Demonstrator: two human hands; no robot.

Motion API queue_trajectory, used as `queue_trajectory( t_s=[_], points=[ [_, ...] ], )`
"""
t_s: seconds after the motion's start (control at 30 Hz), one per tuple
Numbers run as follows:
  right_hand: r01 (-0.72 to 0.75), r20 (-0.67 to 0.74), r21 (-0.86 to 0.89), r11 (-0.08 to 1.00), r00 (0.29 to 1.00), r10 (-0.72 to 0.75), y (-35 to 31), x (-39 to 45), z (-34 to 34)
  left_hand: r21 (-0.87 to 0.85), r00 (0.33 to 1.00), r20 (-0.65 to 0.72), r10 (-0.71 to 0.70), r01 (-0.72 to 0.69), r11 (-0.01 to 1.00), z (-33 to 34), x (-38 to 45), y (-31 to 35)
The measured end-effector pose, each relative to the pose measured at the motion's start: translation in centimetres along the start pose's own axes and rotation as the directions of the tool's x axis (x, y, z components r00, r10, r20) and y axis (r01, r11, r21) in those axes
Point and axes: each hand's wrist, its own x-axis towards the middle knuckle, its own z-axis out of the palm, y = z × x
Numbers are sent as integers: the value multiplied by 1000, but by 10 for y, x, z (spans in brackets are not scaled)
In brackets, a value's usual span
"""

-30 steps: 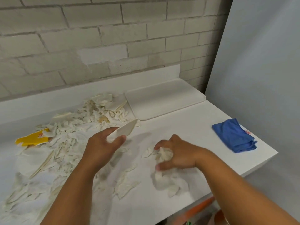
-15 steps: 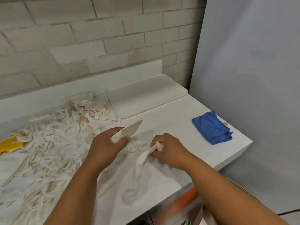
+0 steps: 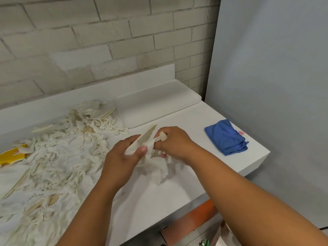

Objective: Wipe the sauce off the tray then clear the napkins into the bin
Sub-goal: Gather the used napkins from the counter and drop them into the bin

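My left hand (image 3: 124, 157) grips a folded white napkin (image 3: 145, 137) above the counter's middle. Right beside it, my right hand (image 3: 174, 141) pinches a bunch of crumpled napkins (image 3: 158, 164) that hangs down between both hands. The white tray (image 3: 156, 102) lies flat at the back, against the wall, with nothing on it. A wide heap of torn and crumpled napkins (image 3: 58, 157) covers the left half of the counter. No bin shows plainly.
A folded blue cloth (image 3: 226, 137) lies near the counter's right edge. A yellow packet (image 3: 10, 155) sticks out of the napkin heap at far left. Below the counter's front edge (image 3: 159, 215) an orange and grey object (image 3: 193, 221) shows. A grey panel stands to the right.
My right hand lifted its crumpled napkins off the counter and brought them up against the left hand's napkin. The view swung to the right.
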Motion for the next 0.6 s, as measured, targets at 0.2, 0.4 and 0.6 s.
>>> queue_trajectory(
  t_s=[0.2, 0.4, 0.6],
  points=[
    [69, 16, 42, 997, 997, -70, -22, 1, 4, -145, 997, -8, 74, -75, 987, 2, -4, 9],
    [80, 41, 331, 940, 994, -99, -27, -17, -36, -162, 988, -79, 136, -147, 976, 5, 3, 36],
    [42, -49, 461, 887, 999, -22, 10, -63, -101, -175, 976, 93, 196, -178, 968, 62, -2, 77]
  ],
)
